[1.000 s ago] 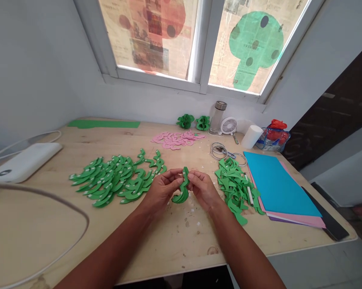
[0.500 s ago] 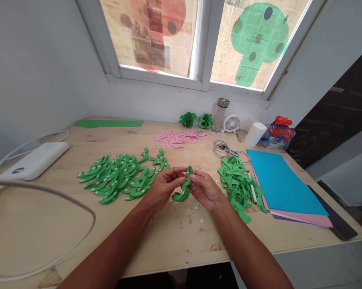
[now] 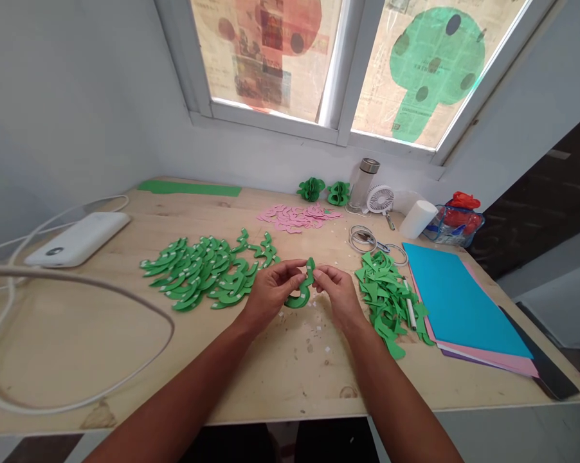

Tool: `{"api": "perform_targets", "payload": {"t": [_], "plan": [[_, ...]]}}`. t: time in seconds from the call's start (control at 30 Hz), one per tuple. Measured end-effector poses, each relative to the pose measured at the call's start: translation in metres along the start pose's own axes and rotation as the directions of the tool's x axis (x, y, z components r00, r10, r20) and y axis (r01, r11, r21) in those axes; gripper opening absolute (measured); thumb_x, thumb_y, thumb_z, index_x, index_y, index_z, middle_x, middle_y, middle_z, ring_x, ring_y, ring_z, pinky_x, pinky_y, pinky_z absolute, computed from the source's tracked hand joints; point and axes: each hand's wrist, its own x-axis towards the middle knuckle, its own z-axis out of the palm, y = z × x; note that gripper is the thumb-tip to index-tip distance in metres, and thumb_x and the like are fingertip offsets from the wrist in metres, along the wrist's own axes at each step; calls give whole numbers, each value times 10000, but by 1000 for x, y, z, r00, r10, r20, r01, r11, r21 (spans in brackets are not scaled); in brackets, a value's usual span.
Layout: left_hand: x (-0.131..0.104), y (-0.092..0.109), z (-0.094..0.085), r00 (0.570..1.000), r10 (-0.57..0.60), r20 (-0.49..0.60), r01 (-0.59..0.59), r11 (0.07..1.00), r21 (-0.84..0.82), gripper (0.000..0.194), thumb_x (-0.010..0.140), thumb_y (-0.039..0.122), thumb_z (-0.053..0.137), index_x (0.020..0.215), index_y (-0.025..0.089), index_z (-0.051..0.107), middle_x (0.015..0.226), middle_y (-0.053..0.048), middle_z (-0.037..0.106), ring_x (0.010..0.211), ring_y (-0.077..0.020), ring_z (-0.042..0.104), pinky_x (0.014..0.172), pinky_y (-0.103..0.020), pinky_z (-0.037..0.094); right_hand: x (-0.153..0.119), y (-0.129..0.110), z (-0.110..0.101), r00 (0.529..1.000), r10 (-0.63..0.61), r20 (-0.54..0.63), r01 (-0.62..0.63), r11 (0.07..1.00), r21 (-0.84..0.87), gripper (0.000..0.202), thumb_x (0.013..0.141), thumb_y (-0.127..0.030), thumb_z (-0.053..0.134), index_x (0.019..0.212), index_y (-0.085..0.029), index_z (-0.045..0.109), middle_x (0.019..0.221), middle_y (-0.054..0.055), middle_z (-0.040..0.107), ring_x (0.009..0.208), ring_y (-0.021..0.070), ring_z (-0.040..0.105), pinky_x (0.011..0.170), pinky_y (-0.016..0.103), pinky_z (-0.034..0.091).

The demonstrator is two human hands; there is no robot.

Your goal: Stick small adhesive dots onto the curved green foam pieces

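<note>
Above the middle of the table, my left hand (image 3: 272,290) pinches a small stack of wavy green paper cutouts (image 3: 298,300) with small pale squares stuck on it. The thumb and fingers of my right hand (image 3: 339,292) are closed at the stack's upper right edge; whether they also hold a small scrap is too small to tell. Left of my left hand lies a spread of similar green cutouts (image 3: 193,270), also dotted with pale squares. A heap of green paper scraps (image 3: 384,292) is just right of my right hand, with a white pen (image 3: 410,305) on it.
Pink cutouts (image 3: 297,217) lie farther back, before two green paper ornaments (image 3: 311,189), a glass bottle (image 3: 364,184) and a small fan (image 3: 380,200). Tape rings (image 3: 362,239) and blue paper sheets (image 3: 463,302) are at right. A white power bank (image 3: 78,241) and looping cable (image 3: 169,325) occupy the left.
The view has swung a little to the left. The green stack has tilted so more of its flat face shows, and my right fingers have moved slightly outward along its edge.
</note>
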Motion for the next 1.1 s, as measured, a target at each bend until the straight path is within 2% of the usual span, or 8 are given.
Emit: {"api": "perform_targets", "payload": {"t": [0.1,0.23,0.47,0.63,0.73,0.87,1.1], "plan": [[0,-2,0,1000,23,-16,-22,999,27,330,677,295,716,976,156,703,665,8,600,603,-98,519,527,-199,432,0,-1,1,999,-40,-4,39,997,-61,154,691,-329,672,725,-179,689,658,-11,600,614,110,498,586,235,384],[0,-3,1,999,46,-20,-45,998,51,334,667,313,717,964,160,706,662,0,608,596,-108,536,515,-203,445,1,3,1,999,-22,23,24,995,-97,158,674,-321,685,742,-178,688,690,-5,624,642,122,521,627,247,396],[0,6,0,999,-41,-2,41,999,11,322,664,358,717,921,164,711,757,-22,692,612,-127,581,618,-264,492,3,7,-4,1000,-25,6,26,993,-117,128,684,-308,673,710,-183,677,639,-18,607,603,113,500,600,243,378],[1,8,-7,974,-152,166,149,988,27,269,654,351,729,834,151,715,705,-31,683,618,-133,580,617,-257,478,4,4,-5,1000,-10,-20,8,991,-130,127,672,-304,671,680,-178,662,595,-29,582,570,105,486,574,238,366],[1,7,-8,966,-171,197,168,985,27,203,660,332,726,749,150,706,665,-19,664,607,-118,565,595,-231,454,4,3,-4,999,-6,-34,1,991,-131,136,662,-311,675,659,-177,649,573,-34,560,559,103,473,565,238,358],[2,4,-7,979,-142,145,137,990,44,195,656,338,720,680,146,693,599,-4,630,570,-106,538,569,-222,430,3,2,-2,999,-4,-34,0,989,-145,156,672,-334,662,676,-179,643,613,-25,578,587,109,486,593,242,374],[4,2,-5,997,-80,-11,80,995,55,203,631,333,719,680,141,677,593,-4,627,572,-120,550,572,-234,431,3,5,-1,999,-24,24,31,951,-309,161,703,-331,621,674,-174,615,643,-21,569,596,114,479,576,239,357]]}}
